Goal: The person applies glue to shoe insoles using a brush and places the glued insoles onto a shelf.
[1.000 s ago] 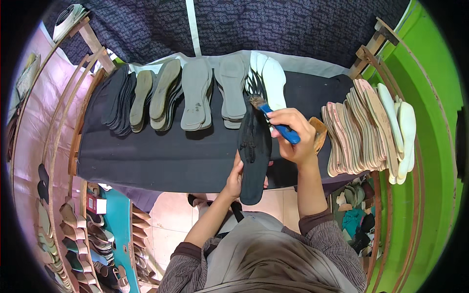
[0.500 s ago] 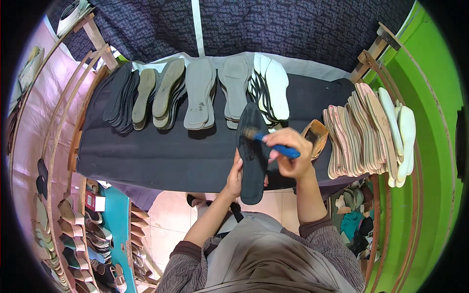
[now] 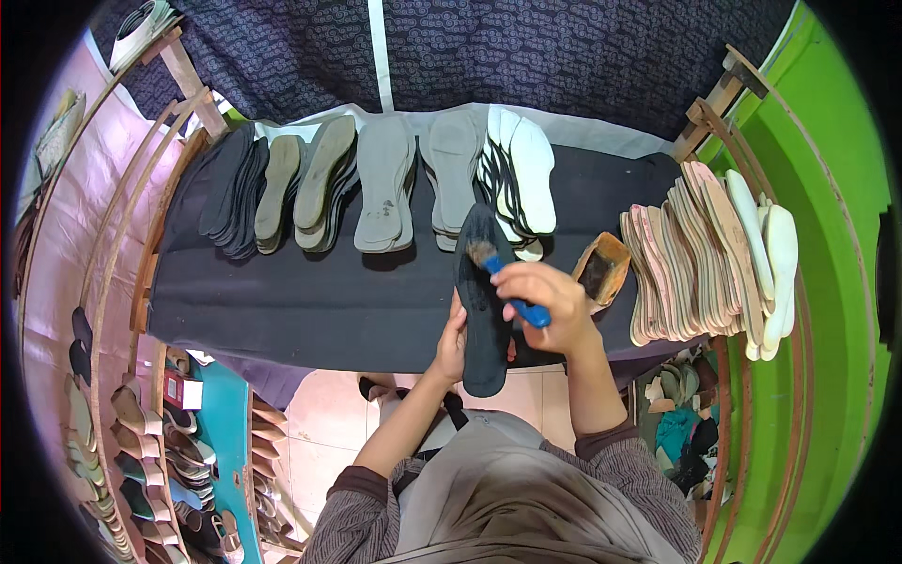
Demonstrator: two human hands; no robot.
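A long black insole [image 3: 485, 348] is held up over the front edge of the table, its toe end pointing away from me. My left hand [image 3: 453, 343] is closed around its left edge, with some fingers hidden beneath. In my right hand [image 3: 548, 301] is a paintbrush [image 3: 532, 313] with a blue handle, gripped between thumb and fingers. Its brown bristles press on the upper part of the insole, where the surface looks darker and wet. To the right of that hand stands an open, stained tan container [image 3: 604, 269] with dark residue inside.
Stacks of black insoles [image 3: 228, 193], grey insoles [image 3: 383, 188] and white insoles [image 3: 532, 174] line the back of the black-covered table [image 3: 282, 310]. A row of beige insoles [image 3: 695, 263] leans at the right. Racks of shoes [image 3: 188, 451] stand low on the left.
The brush and my right hand have shifted a little left and nearer me, and the brush handle is steeper. The insole stays almost in place in my left hand.
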